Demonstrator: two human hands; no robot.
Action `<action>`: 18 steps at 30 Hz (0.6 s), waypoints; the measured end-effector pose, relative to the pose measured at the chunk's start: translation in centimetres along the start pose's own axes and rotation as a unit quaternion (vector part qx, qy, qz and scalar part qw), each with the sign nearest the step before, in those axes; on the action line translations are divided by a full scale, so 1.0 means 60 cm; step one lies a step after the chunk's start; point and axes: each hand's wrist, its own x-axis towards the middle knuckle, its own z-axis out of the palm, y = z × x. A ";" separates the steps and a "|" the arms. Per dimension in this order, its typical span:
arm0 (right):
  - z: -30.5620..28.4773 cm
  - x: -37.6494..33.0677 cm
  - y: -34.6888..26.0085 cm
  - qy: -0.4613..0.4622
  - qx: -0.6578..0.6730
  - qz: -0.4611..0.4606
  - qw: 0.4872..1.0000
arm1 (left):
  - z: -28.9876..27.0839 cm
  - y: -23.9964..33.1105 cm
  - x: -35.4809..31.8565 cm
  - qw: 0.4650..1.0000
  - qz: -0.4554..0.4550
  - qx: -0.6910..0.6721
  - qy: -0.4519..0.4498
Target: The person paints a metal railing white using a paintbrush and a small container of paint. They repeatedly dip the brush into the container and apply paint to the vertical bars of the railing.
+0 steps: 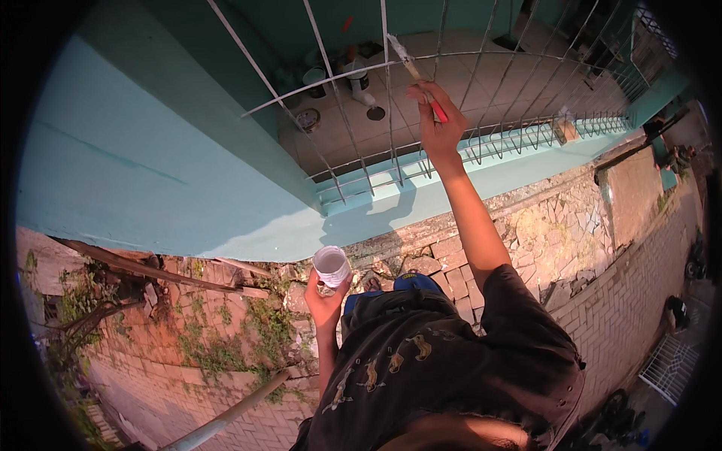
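Observation:
My right hand [442,129] reaches up to the window grille [481,54], fingers closed around a paintbrush [411,66] with a red handle end. White paint coats its bristles, which lie at an upright bar; whether they touch it I cannot tell. Some bars at the left look white, others dull grey. Lower down, near my body, my left hand [325,302] grips a small white tub [332,264] from below. The tub's open top faces up, and its inside looks pale.
A light blue wall [143,158] stands at the left, with a ledge [383,199] under the grille. Behind the bars, containers [314,81] rest on a tiled floor. Broken paving [451,263] lies below me. A pole [233,413] slants at the lower left; another person [677,312] is far right.

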 end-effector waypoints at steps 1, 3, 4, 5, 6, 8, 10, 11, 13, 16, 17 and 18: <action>0.001 -0.001 -0.004 -0.024 -0.029 -0.011 0.999 | 0.000 0.002 0.000 1.000 -0.004 0.003 -0.001; 0.006 -0.013 -0.016 -0.047 -0.019 -0.037 0.998 | -0.001 0.000 0.000 1.000 -0.007 0.013 -0.006; 0.008 -0.016 -0.019 -0.059 -0.013 -0.050 0.997 | 0.000 -0.001 0.001 1.000 -0.007 0.018 -0.008; 0.009 -0.012 -0.019 -0.039 -0.014 -0.056 0.998 | 0.001 -0.002 0.003 1.000 -0.003 0.013 -0.008; 0.009 -0.011 -0.021 -0.020 -0.014 -0.059 0.998 | 0.002 -0.004 0.002 1.000 -0.001 0.009 -0.007; 0.009 -0.006 -0.021 -0.017 -0.027 -0.062 0.998 | 0.002 -0.005 0.003 1.000 0.003 0.005 -0.008; 0.010 -0.002 -0.014 -0.050 -0.050 -0.059 0.996 | 0.003 -0.004 0.003 1.000 0.007 0.004 -0.012; 0.007 -0.008 -0.018 -0.058 -0.041 -0.061 0.996 | 0.003 -0.004 0.000 1.000 0.006 0.002 -0.011; 0.003 -0.013 -0.025 -0.073 -0.021 -0.070 0.995 | 0.006 -0.002 -0.001 1.000 0.009 -0.006 -0.007; 0.004 -0.027 -0.018 0.067 0.198 0.135 0.969 | 0.003 -0.004 -0.002 1.000 0.017 0.007 -0.008; 0.001 -0.025 -0.011 0.088 0.217 0.176 0.956 | 0.004 -0.004 -0.003 1.000 0.014 0.005 -0.008; -0.003 -0.015 0.000 0.111 0.236 0.216 0.941 | 0.005 -0.002 0.001 1.000 0.013 0.003 -0.008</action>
